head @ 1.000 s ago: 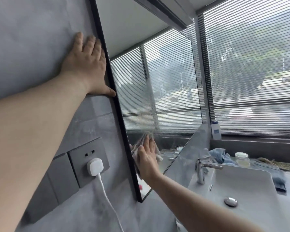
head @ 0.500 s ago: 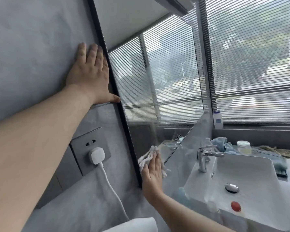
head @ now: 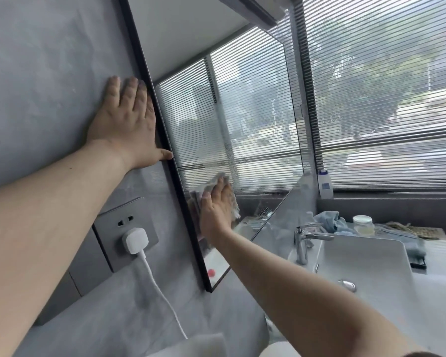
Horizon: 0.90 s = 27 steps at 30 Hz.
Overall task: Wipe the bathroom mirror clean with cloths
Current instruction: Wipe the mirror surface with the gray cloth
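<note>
No readable writing anywhere.
The white bottle on the window ledge carries a small blue label, but it is too blurred to make out any letters or numbers.

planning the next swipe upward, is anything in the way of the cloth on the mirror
Nothing visible does. The right hand presses the cloth flat on the mirror, and the glass above it is unobstructed. The left hand lies on the wall beside the frame, its thumb at the frame's edge.
</note>
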Available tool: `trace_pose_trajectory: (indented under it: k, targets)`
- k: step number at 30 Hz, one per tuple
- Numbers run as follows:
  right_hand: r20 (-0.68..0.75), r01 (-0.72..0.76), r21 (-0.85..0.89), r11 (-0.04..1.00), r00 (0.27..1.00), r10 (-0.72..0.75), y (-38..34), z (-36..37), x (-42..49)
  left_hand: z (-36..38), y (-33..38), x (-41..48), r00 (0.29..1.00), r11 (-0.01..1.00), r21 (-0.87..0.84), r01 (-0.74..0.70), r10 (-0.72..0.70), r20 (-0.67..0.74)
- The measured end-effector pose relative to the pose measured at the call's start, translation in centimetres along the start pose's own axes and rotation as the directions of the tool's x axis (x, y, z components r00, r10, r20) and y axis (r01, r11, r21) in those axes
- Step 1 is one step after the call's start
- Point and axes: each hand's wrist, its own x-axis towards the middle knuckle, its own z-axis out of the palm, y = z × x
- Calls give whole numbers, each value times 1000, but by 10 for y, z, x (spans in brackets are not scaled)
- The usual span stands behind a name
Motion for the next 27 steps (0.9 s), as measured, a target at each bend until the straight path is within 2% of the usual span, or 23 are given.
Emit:
trace_pose_trajectory:
  k: [4,7,10,16,19,24,27]
  targets:
    - [-28,134,37,990,991,-133,-40,-14,33,-1,1,0,1000,1000,-31,2,-1,9]
    - [-48,153,62,986,988,-150,-29,-16,32,-2,1,-1,1000,1000,-31,-5,6,21]
    - [-62,98,85,992,994,-93,6,-9,18,-2,1,-1,1000,1000,-20,-10,10,18]
    - [-39,-121,162,979,991,129,90,8,-27,-1,2,-2,999,1000,-17,-8,8,37]
    - [-31,-133,159,978,990,140,112,10,-36,-3,3,-3,999,1000,-16,4,-3,45]
    - [-78,-144,143,979,985,156,98,9,-10,-4,4,-3,999,1000,-18,9,-8,51]
    - [-137,-84,65,994,986,92,63,-2,31,-2,4,-2,999,1000,-4,11,-11,52]
